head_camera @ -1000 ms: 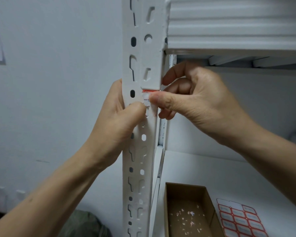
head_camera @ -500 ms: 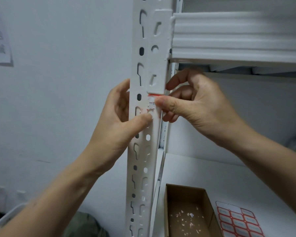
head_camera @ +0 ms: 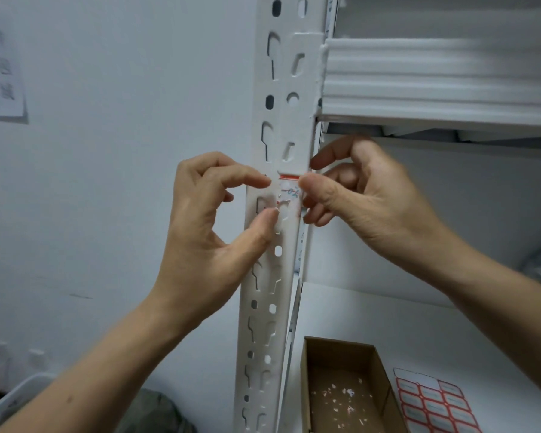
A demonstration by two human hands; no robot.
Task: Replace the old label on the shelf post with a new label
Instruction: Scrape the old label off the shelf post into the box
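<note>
The white perforated shelf post [head_camera: 272, 307] runs up the middle. The old label [head_camera: 289, 192], torn, red-edged with blue writing, sticks just below the beam bracket. My left hand [head_camera: 206, 226] is in front of the post; its index tip touches the label's upper left edge and its thumb tip touches the torn lower left part. My right hand [head_camera: 366, 198] reaches from the right. Its thumb presses the label's right edge and its fingers curl behind the post's corner. A sheet of new red-bordered labels [head_camera: 431, 401] lies on the lower shelf.
An open cardboard box [head_camera: 338, 342] with paper scraps stands on the lower shelf board [head_camera: 388, 320] beside the label sheet. The upper shelf beam [head_camera: 434, 85] juts out right above my hands. A paper [head_camera: 0, 76] hangs on the left wall; a grey bin [head_camera: 16, 398] sits low left.
My left hand has let go of the post; its index finger came round to the front. The label with its blue writing now shows between my thumbs. The view has tilted up slightly.
</note>
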